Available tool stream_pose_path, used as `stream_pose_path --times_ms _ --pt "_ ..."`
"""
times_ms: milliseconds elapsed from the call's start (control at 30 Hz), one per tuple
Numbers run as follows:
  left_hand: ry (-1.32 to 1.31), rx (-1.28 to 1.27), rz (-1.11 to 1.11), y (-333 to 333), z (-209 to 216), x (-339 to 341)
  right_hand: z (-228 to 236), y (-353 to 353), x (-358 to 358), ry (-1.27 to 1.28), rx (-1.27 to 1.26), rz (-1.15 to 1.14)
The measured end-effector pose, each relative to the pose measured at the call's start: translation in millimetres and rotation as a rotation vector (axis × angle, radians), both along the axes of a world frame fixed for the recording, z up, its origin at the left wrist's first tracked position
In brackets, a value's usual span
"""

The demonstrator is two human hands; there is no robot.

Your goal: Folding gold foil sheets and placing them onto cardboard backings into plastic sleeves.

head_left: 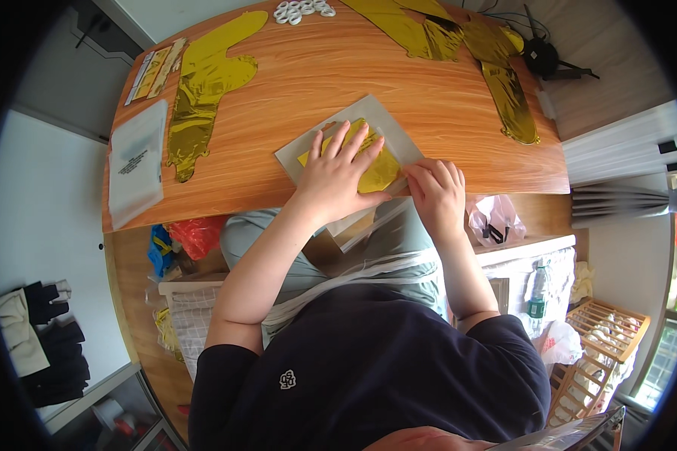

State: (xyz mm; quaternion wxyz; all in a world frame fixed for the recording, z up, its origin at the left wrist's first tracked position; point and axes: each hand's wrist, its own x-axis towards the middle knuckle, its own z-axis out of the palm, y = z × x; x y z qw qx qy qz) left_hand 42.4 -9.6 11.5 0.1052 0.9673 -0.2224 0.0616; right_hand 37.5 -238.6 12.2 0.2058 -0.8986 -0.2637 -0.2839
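Observation:
A greyish see-through plastic bag (384, 113) lies tilted at the table's near edge, with a folded piece of gold foil (384, 173) showing in it. My left hand (332, 171) rests flat over the bag and foil, fingers spread. At the bag's right corner, my right hand (438, 194) pinches the edge between thumb and fingers. Part of the foil is hidden under my left palm. A flat, uninflated gold foil balloon (203, 94) is laid out to the left. More gold foil balloons lie at the far middle (421, 34) and far right (508, 94).
Frosted bags (137, 165) lie at the table's left edge, below some flat strips (154, 71). White rings (301, 11) sit at the back. A black device with antennas (540, 56) stands far right. Below the table are a red bag (195, 237) and a pinkish bag (496, 219).

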Motion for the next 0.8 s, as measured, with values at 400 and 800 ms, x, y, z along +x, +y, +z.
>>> stream_pose_path --times_ms 400,800 --pt "-0.01 0.014 -0.029 4.5 -7.4 2.5 -16.5 2.5 -32.1 -0.016 0.095 -0.006" --pt "0.011 -0.033 -0.034 5.1 -5.2 4.3 -16.8 9.8 -43.9 0.058 -0.08 0.172"
